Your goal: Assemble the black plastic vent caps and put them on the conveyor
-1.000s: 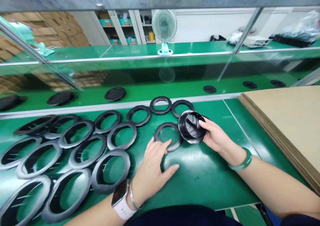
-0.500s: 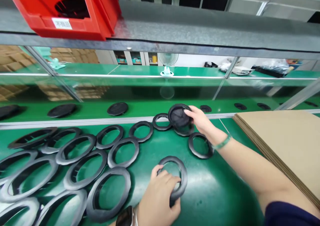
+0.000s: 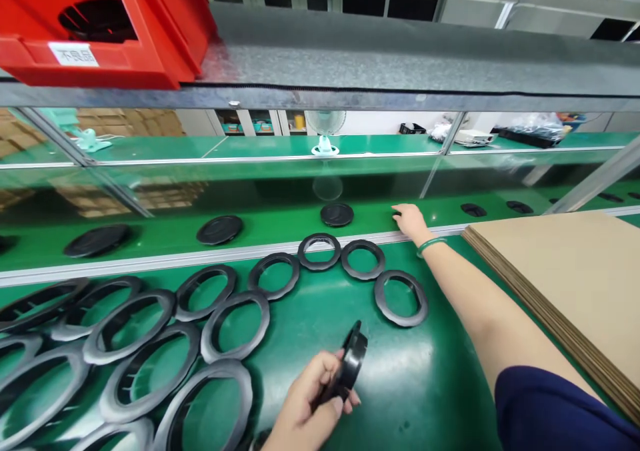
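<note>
In the head view, my left hand point(image 3: 314, 394) grips a black plastic ring point(image 3: 353, 358), tilted nearly edge-on above the green table. My right hand point(image 3: 411, 221) is stretched out over the green strip behind the table, its fingers closed. A dark bit of a small black part point(image 3: 397, 214) shows at the fingertips; the rest is hidden by the hand. To the left of it a black round disc point(image 3: 337, 214) lies flat on the strip. Below my right hand, another black ring point(image 3: 401, 298) rests on the table.
Several black rings point(image 3: 235, 326) cover the table's left side. More discs point(image 3: 220, 230) and small black parts point(image 3: 473, 210) lie along the strip. A cardboard stack point(image 3: 555, 251) stands at right. Above, a metal shelf point(image 3: 320, 58) holds a red bin point(image 3: 165, 31).
My right hand has let go of the black disc, now on the strip, and moved right to the small part. My left hand has lifted and turned its ring edge-on.
</note>
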Available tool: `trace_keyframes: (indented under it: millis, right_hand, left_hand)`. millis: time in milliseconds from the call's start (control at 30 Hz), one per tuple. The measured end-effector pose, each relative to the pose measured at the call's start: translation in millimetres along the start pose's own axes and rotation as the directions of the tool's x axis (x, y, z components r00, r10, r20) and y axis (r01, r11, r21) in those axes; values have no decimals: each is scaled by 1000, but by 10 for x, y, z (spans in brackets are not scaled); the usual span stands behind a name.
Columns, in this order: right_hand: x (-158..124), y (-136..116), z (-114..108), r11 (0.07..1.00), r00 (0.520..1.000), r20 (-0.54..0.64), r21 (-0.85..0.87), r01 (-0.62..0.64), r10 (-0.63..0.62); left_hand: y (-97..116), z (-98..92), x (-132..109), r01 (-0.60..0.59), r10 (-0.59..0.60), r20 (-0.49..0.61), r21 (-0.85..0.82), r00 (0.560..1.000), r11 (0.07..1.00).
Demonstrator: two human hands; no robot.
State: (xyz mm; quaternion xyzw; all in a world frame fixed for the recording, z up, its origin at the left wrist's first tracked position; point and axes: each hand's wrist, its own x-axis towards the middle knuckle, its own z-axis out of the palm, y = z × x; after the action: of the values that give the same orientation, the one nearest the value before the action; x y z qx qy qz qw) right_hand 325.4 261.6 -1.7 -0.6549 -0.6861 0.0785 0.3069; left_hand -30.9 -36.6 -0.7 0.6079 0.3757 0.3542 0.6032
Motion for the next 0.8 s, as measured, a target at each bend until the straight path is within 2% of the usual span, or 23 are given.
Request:
trace_keyframes:
  millis: [67,100,233,367,467,567,700,800]
  right_hand:
    - [-17,297,-73,999,998,-37,-11,-50,50]
    - [-20,406,-85,998,997,-46,-5,-63,62]
    - [16,594,-47,997,996,-72,56,-54,58]
    - [31,493,-44,993,985,-162,114,-39,58]
    - [-113,250,-97,986,954,-287,159,-42,87]
    - [-516,-179,-193,974,934,-343,223,-24,102]
    - [-1411,-956,-392,881,963,-265,444,165,-47]
    - [-2031,-1441,-477,843,975,-111,490,224,-194]
  left_hand:
    - [-21,22,39,99,-99,12,-260,995,960]
    - [-43,33,60,138,-142,11,-319,990,938]
    - [-106,42,105,295,-309,5,-317,951,901]
    - [20,4,99,356,-349,76,-240,934,903]
    - [122,0,109,392,-384,81,-198,920,898]
    - [107,20,133,373,-383,-13,-191,924,908]
    - [19,23,140,323,-320,-182,-16,930,946]
    - [10,7,134,326,-307,-187,80,933,942]
